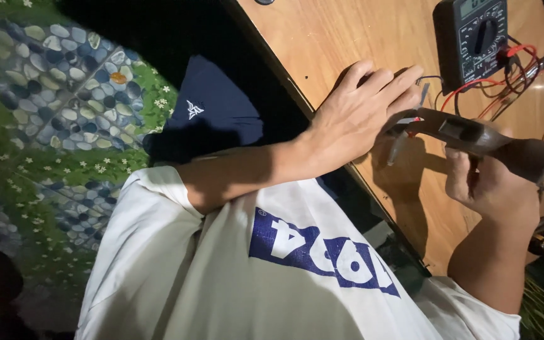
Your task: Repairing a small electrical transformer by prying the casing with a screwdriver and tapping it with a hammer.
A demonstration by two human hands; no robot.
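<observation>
Right grip [492, 182] wrapped round dark tool [473, 135], left grip [360, 107] pinching thin wire [424, 88] just beyond, multimeter [473, 38] further along bench [322, 38].

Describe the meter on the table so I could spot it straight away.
Start at the wooden table and follow it to the top corner of the view. There lies a multimeter, a dark box with a round dial and a small pale screen. Red and black wires trail from it, unlike the grey-brown tool the right hand grips nearby.
</observation>
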